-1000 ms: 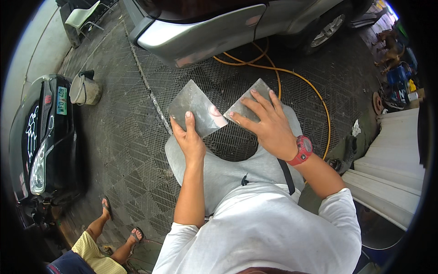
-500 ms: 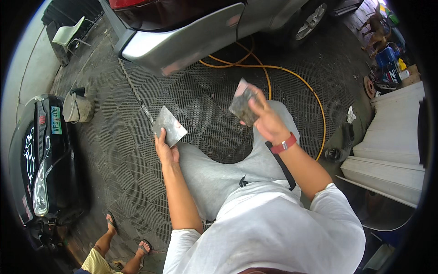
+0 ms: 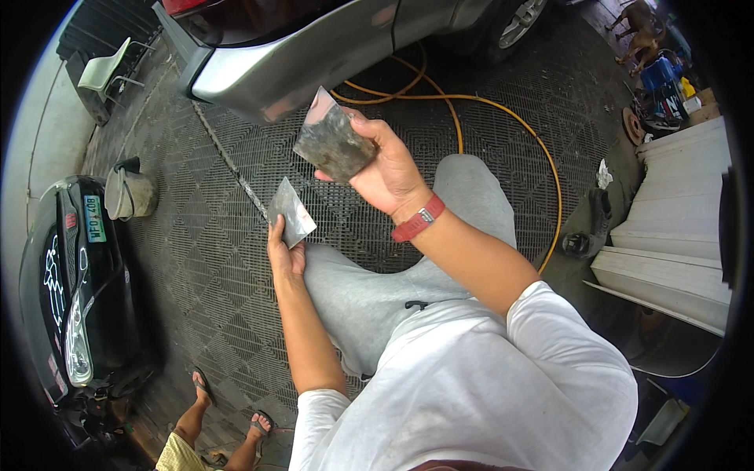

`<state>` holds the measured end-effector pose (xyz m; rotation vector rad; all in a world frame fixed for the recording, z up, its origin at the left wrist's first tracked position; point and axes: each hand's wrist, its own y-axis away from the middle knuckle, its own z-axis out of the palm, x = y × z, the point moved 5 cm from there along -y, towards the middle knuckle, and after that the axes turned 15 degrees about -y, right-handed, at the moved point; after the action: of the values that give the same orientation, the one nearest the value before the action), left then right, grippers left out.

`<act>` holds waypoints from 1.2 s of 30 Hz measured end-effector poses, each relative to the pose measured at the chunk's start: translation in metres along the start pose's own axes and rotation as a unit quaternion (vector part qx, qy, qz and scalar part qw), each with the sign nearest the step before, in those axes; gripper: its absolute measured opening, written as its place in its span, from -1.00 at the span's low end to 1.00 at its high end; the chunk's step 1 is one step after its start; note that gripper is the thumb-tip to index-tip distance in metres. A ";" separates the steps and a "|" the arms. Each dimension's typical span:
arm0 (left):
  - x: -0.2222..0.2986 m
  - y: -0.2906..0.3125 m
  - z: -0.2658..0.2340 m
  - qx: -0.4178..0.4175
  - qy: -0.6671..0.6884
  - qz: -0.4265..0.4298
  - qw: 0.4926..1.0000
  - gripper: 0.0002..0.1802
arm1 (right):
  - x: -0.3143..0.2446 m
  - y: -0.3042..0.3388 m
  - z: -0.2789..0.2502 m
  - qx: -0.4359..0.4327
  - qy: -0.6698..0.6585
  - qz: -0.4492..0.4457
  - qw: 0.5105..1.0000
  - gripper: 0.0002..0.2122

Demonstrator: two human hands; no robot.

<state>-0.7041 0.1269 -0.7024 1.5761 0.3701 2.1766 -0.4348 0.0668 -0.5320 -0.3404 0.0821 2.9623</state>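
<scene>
A silver car (image 3: 306, 55) is seen ahead. In the right hand (image 3: 390, 171), a smeared plate (image 3: 336, 145) is gripped between thumb and fingers; in the left hand (image 3: 284, 253), a shinier plate (image 3: 291, 213) is pinched. Plate handling is apparently under way; steady grips are probably called for next.

Dark gridded floor (image 3: 228, 314) spread out below, and an orange hose (image 3: 476, 97) loops across it, beyond and to the right of the right fingers (image 3: 372, 128)! Left of the left fingers (image 3: 278, 228), a bucket (image 3: 138, 196) stands on it too, a pale chair (image 3: 100, 72) farther off.
</scene>
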 end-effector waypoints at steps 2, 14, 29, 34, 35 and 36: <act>-0.001 0.000 0.000 0.001 0.001 0.004 1.000 -0.48 | 0.007 -0.004 0.006 0.010 -0.031 -0.025 0.999 -0.47; 0.007 0.012 0.002 0.005 0.008 0.015 1.000 -0.46 | -0.036 -0.046 -0.004 0.027 0.456 -0.030 0.889 0.32; 0.007 0.015 0.007 0.036 -0.016 0.009 0.999 -0.48 | -0.016 -0.055 -0.001 -0.002 0.617 -0.023 0.786 0.35; 0.007 0.015 0.009 0.030 -0.020 0.007 0.999 -0.47 | -0.031 -0.049 -0.005 0.014 0.607 -0.076 0.791 0.32; 0.007 0.015 0.009 0.029 -0.021 0.005 0.999 -0.47 | -0.035 -0.050 -0.005 0.028 0.598 -0.096 0.795 0.31; 0.006 0.014 0.009 0.026 -0.020 0.006 0.999 -0.48 | -0.036 -0.054 -0.007 0.036 0.595 -0.088 0.798 0.31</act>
<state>-0.6999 0.1173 -0.6878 1.6523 0.4092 2.1574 -0.3896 0.1140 -0.5320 -1.9662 0.2741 2.0654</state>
